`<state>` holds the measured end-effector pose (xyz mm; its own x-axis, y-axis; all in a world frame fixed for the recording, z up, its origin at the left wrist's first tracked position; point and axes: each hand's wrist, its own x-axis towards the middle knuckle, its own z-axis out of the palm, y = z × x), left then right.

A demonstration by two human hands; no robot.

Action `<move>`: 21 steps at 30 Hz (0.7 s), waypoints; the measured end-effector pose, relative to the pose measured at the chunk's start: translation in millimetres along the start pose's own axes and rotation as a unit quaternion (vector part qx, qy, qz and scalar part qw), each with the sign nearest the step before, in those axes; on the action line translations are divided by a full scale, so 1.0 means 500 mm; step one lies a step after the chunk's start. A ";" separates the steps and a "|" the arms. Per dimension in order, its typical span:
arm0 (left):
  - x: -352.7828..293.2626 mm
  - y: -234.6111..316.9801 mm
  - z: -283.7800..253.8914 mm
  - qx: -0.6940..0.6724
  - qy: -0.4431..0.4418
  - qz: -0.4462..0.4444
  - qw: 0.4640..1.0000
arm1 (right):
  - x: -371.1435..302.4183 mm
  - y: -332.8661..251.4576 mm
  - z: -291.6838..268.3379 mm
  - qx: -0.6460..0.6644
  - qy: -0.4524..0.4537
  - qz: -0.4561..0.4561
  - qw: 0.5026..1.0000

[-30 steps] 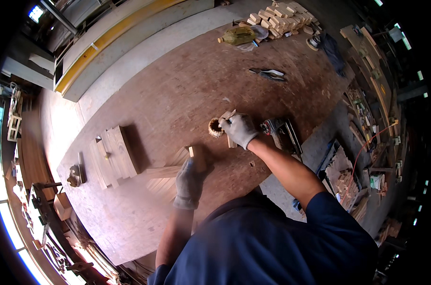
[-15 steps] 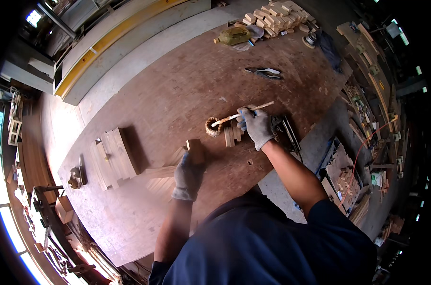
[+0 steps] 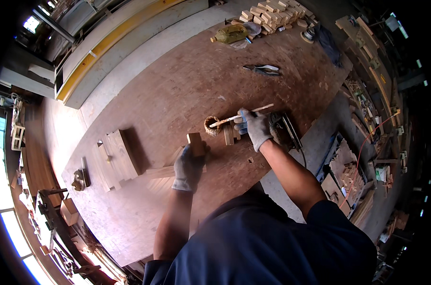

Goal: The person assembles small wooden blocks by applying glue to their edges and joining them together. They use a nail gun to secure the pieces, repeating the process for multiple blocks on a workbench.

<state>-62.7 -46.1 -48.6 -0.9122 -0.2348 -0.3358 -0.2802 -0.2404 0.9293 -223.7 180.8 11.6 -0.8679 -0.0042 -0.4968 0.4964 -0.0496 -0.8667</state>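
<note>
1. Two gloved hands work above the table [image 3: 158, 99]: the left hand [image 3: 187, 167] wraps its grip around a wooden block [image 3: 194, 144], probably to keep it steady.
2. At the block's one o'clock sits a crusted pot [image 3: 208, 131], apparently within easy reach.
3. At the pot's three o'clock, the right hand [image 3: 255, 128] pinches a stick [image 3: 230, 118] mid-length, likely for control; its end enters the pot's mouth.

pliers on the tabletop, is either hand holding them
No, the left hand holds a wooden block and the right hand a thin stick, while the pliers lie untouched on the tabletop.
</note>
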 end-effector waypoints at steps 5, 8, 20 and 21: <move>0.016 0.002 0.007 -0.041 -0.013 -0.017 0.999 | 0.022 0.018 -0.056 0.080 -0.001 0.039 0.996; 0.052 -0.050 0.002 -0.097 -0.043 -0.002 0.994 | 0.020 0.022 -0.083 0.105 -0.005 0.060 0.993; 0.032 0.037 0.066 -0.493 -0.112 -0.162 0.847 | -0.108 -0.039 -0.067 0.071 -0.084 -0.028 0.994; 0.017 0.071 0.074 -0.491 -0.119 -0.170 0.846 | -0.109 -0.038 -0.066 0.070 -0.081 -0.034 0.994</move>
<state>-91.5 -21.8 -12.9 -0.8958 0.1740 -0.4089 -0.2626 -0.9496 0.1711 -185.3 214.8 53.5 -0.8972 -0.1562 -0.4130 0.4379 -0.1940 -0.8778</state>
